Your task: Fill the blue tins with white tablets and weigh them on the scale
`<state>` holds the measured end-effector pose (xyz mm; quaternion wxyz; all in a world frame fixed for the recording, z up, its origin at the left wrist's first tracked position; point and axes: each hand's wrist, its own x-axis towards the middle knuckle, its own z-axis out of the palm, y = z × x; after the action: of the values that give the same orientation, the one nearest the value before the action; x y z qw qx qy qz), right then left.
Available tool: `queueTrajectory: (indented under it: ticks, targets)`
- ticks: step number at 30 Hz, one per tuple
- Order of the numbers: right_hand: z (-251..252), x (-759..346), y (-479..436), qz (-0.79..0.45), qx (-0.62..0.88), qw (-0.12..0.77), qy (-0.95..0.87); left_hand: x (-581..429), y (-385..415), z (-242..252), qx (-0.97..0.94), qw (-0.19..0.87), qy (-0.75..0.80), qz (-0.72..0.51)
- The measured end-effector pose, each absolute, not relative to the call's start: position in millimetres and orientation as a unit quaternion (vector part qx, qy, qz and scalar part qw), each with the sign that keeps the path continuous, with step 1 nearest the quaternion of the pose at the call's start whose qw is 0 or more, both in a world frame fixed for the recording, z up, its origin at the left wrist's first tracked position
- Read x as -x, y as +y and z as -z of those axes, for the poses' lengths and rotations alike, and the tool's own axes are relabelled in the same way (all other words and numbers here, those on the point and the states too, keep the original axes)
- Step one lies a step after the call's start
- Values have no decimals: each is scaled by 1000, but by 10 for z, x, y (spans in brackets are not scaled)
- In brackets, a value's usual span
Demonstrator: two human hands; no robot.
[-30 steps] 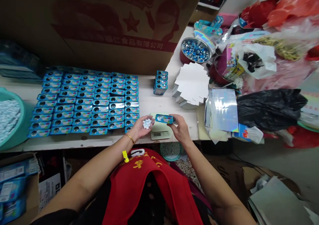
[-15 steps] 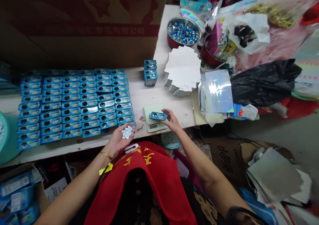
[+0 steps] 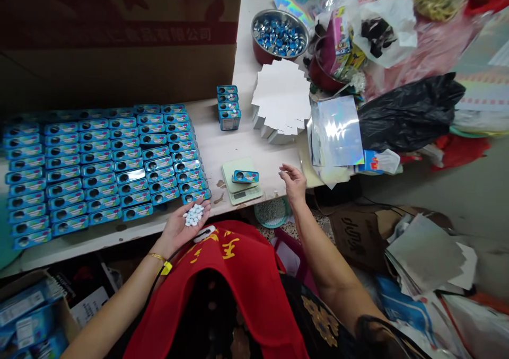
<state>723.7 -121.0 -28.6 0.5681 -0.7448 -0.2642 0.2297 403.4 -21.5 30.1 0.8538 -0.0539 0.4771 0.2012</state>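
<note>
My left hand (image 3: 178,226) is cupped palm up at the table's front edge, holding a small heap of pale white tablets (image 3: 194,215). A blue tin (image 3: 245,176) with a dark round hole in its top stands on a pale green digital scale (image 3: 240,192). To the right of the scale, my right hand (image 3: 294,183) hovers apart from the tin, its fingers loosely curled with a gap between them and nothing visible inside. Rows of similar blue tins (image 3: 104,174) fill the table's left side, close to my left hand.
Several blue tins (image 3: 229,116) stand behind the scale. Beyond them are a stack of white card (image 3: 281,96) and a metal bowl (image 3: 262,54) of blue caps. A large carton (image 3: 119,72) borders the back left; shiny sheets (image 3: 338,131) and a black bag (image 3: 409,116) lie right.
My right hand has let go of the tin and moved right, leaving it on the scale. My left hand still cups the tablets. The whole view has shifted slightly.
</note>
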Motion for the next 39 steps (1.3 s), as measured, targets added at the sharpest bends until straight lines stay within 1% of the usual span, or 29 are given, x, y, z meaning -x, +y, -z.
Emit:
queueTrajectory:
  ticks: [9,15,20,22,26,28,31,35,37,39]
  targets:
    - [274,-7194,-1214,-204,756,560,-273,-4058,-237,-279,52,857,475,-191]
    - [191,-7144,-1210,-202,766,516,-326,-4095,-226,-268,59,857,483,-171]
    - [85,-6997,-1133,-250,734,433,-460,-4065,-197,-251,52,874,458,-152]
    - [88,-6905,-1059,-233,727,377,-525,-4009,-192,-235,44,879,448,-157]
    - [97,-6766,-908,-175,720,234,-630,-3789,-210,-174,37,869,460,-178]
    - [23,-6716,-890,-160,716,190,-652,-3634,-244,-135,43,858,475,-192]
    - [-224,-6543,-937,-166,685,167,-689,-3384,-327,-70,64,845,488,-210]
    - [-551,-5924,-913,-233,581,180,-759,-3074,-454,65,93,836,492,-225]
    - [-584,-5491,-793,-252,533,170,-790,-2936,-503,152,104,834,490,-232]
    - [-509,-5085,-622,-229,514,143,-814,-2816,-538,229,115,831,486,-243]
